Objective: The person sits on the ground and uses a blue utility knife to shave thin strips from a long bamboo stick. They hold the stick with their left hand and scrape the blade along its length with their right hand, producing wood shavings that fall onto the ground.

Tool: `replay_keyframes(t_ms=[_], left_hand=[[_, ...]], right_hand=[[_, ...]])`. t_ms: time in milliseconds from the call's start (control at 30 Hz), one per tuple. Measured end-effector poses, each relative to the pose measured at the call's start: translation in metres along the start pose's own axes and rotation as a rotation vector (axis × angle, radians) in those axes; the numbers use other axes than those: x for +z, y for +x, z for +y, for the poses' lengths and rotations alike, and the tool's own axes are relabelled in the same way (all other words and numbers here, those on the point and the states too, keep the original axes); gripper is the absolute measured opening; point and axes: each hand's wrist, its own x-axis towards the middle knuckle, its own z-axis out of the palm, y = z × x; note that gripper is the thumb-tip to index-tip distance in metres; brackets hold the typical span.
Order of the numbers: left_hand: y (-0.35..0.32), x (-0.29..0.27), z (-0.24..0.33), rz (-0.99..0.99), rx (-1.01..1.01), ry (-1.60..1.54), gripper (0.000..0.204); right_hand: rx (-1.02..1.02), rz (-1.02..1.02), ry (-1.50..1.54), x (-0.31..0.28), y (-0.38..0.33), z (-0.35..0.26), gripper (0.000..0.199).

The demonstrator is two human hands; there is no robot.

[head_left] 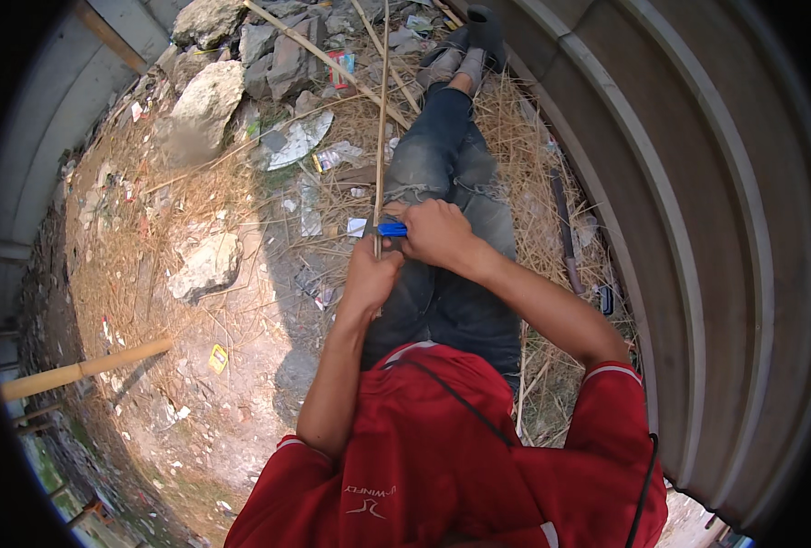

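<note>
I sit on dry straw with my legs in dark jeans (442, 173) stretched ahead. My left hand (371, 274) grips the near end of a long thin bamboo strip (382, 119) that runs away from me over my knee. My right hand (437, 233) is closed on a tool with a blue handle (392, 229), pressed against the strip just above my left hand. The tool's blade is hidden behind the strip and fingers.
Large rocks (206, 100) and smaller stones (206, 265) lie on the littered dirt to my left. A thick bamboo pole (86, 368) lies at the lower left. A dark long tool (565, 233) rests on the straw to my right, beside a curved grey wall (697, 183).
</note>
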Motion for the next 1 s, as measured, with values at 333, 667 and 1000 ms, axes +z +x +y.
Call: replay_keyframes(t_ms=[333, 667, 1000], left_hand=[[0.023, -0.006, -0.036, 0.029, 0.007, 0.162, 0.011], [0.002, -0.013, -0.025, -0.587, -0.47, -0.907, 0.016], [0.001, 0.007, -0.019, -0.241, -0.239, -0.217, 0.016]], right_hand=[[0.057, 0.138, -0.165, 0.039, 0.029, 0.034, 0.022], [0.499, 0.417, 0.536, 0.034, 0.051, 0.073, 0.025], [0.294, 0.297, 0.588, -0.029, -0.005, 0.053, 0.033]])
